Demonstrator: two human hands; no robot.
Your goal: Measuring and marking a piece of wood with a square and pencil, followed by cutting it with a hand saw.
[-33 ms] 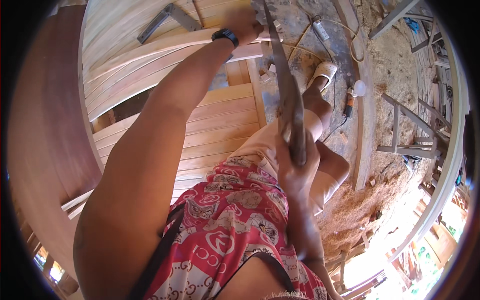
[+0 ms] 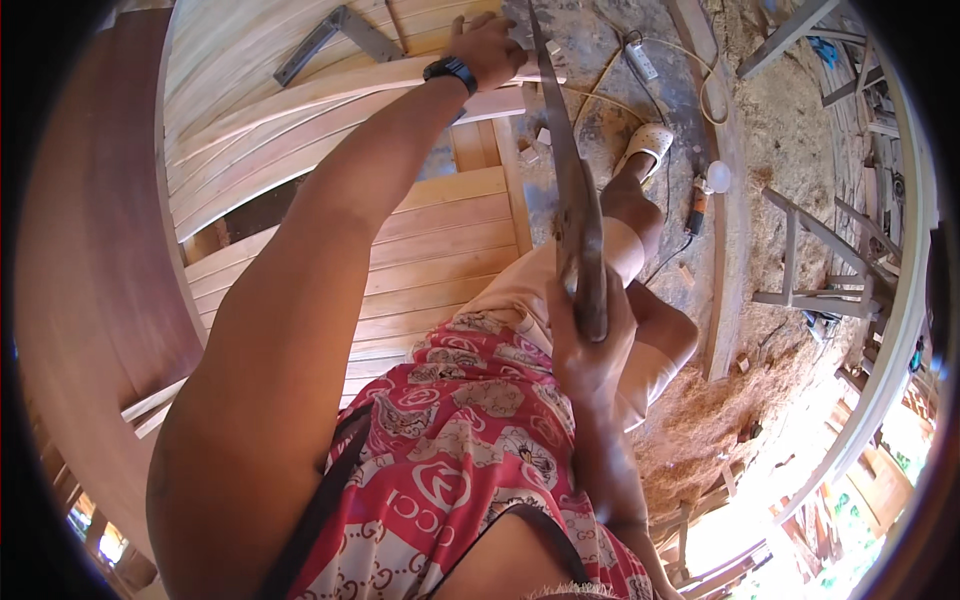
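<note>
My right hand (image 2: 592, 335) is closed round the handle of a handsaw (image 2: 575, 180). Its long, narrowing blade points away from me, past the ends of the wooden boards. My left hand (image 2: 487, 52), with a dark watch on its wrist, is stretched out at the far end of the pale boards (image 2: 300, 115). Its fingers are spread, with the thumb side near the saw blade. Whether the palm presses on the wood cannot be made out. Left of that hand, a grey L-shaped square (image 2: 340, 40) lies on the boards.
A slatted wooden panel (image 2: 440, 235) lies nearer to me, and a broad brown board (image 2: 100, 250) curves along the left. On the floor are a white power strip (image 2: 642, 62) with cords, an orange-and-black power tool (image 2: 698, 212) and wood scraps. Wooden trestles (image 2: 830, 250) stand at right, near sawdust.
My left hand, blurred before, now shows sharply with its fingers spread. The saw and my right hand have shifted slightly toward me.
</note>
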